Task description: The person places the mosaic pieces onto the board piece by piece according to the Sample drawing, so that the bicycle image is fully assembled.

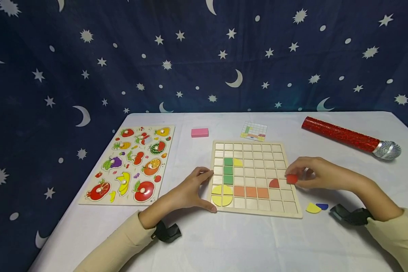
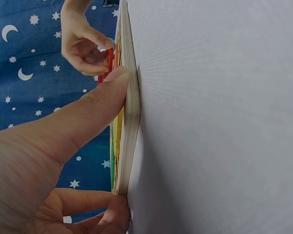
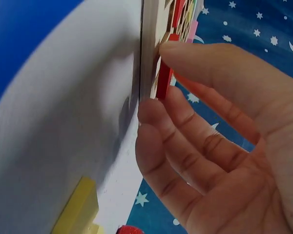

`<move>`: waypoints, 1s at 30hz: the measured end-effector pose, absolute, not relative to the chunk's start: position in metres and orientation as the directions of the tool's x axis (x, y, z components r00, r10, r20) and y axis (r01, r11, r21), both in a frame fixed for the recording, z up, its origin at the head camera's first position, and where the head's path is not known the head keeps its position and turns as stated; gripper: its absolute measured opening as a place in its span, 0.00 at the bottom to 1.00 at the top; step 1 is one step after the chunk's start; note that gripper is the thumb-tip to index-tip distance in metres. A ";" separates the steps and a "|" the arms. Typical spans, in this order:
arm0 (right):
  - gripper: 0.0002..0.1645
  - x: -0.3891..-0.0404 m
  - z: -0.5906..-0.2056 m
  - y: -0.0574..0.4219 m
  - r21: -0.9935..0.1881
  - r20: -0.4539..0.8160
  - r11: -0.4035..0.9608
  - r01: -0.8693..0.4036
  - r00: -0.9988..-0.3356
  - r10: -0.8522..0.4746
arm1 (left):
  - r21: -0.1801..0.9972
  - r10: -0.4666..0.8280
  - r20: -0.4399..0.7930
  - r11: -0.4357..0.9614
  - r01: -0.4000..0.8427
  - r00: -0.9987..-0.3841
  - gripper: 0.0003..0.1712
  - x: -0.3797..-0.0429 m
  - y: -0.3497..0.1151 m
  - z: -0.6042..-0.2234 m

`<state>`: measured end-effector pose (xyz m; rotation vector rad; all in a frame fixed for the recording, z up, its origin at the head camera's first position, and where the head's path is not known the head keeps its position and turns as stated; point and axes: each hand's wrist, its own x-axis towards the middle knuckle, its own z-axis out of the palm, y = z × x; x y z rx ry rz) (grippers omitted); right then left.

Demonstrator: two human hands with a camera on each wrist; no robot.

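A wooden grid board [image 1: 246,204] lies on the white table, with yellow, green, orange and red pieces in its cells. My left hand [image 1: 190,190] holds the board's near-left corner. In the left wrist view its thumb [image 2: 95,109] lies on the front edge and its fingers on the left side. My right hand [image 1: 321,173] pinches a red square block [image 1: 291,179] between thumb and fingers over the board's right edge. Left of that block, a red quarter-circle piece [image 1: 274,183] sits in the grid. Beside the board's near-right corner lie a yellow piece [image 1: 313,208] and a blue piece [image 1: 322,206].
A fruit puzzle board [image 1: 125,200] lies to the left. Behind the grid board are a pink block [image 1: 199,132] and a small pattern card [image 1: 253,130]. A red glittery microphone [image 1: 343,134] lies at the back right. Behind the table hangs a starry curtain [image 1: 190,56].
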<state>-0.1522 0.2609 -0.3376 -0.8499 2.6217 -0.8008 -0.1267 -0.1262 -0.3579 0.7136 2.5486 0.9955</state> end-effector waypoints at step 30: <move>0.13 -0.148 -0.341 0.248 -0.598 -0.044 0.602 -0.529 -0.728 -0.684 | 0.690 0.554 -0.105 0.638 0.341 -0.826 0.62 -0.128 -0.126 -0.358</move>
